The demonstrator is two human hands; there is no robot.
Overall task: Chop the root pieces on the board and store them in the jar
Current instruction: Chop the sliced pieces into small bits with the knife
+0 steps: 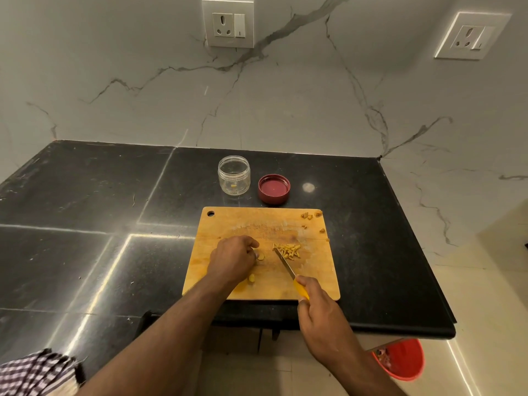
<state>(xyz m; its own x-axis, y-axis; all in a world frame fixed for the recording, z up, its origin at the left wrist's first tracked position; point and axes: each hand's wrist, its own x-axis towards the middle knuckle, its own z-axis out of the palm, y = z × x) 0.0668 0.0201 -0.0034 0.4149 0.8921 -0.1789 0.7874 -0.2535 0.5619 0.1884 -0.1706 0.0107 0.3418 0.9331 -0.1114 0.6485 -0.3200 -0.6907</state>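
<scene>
A wooden cutting board [257, 221] lies on the black counter. My left hand [233, 260] rests on the board, its curled fingertips pinching a small root piece [261, 256]. Another root piece [251, 278] lies just below that hand. My right hand [320, 307] grips the yellow handle of a knife [285, 265], whose blade points up-left toward a pile of chopped root strips [288, 250]. Behind the board stands an open clear jar [234, 175] with a single bit inside. Its red lid [274, 188] lies upturned beside it.
Brown scraps [310, 215] sit at the board's far right corner. The counter's right edge [414, 238] drops to a tiled floor, where a red bin [401, 360] stands. A checked cloth [37, 372] lies at the lower left. Marble wall with sockets [228, 24] rises behind.
</scene>
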